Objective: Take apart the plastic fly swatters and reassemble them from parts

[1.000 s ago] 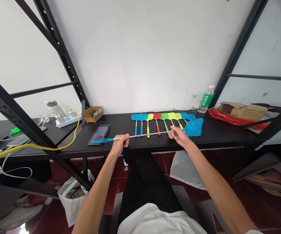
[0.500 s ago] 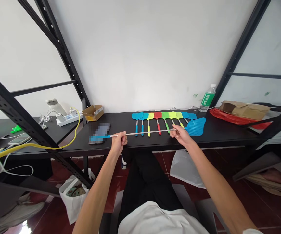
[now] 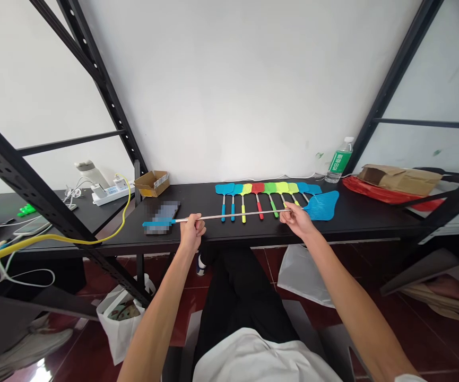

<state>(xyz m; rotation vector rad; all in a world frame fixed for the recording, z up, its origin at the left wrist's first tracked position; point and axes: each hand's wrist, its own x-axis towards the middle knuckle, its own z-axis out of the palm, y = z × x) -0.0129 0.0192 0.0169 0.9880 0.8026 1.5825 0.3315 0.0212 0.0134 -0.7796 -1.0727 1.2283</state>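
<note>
I hold a blue fly swatter by its long thin metal rod, stretched out level above the black table. My left hand is closed on the rod near the blue grip end, which reaches over a blurred dark flat object. My right hand pinches the rod just short of the blue mesh head. Behind the rod lies a row of several short swatters in blue, yellow, red and green, heads toward the wall.
A small open cardboard box and a power strip sit at the left, with a yellow cable. A green-labelled water bottle, a brown paper package and red bags are at the right. Black rack struts frame both sides. Bags lie on the floor.
The swatter's rod has grown longer: my left hand and the blue grip end shifted left, and my right hand with the mesh head moved slightly right.
</note>
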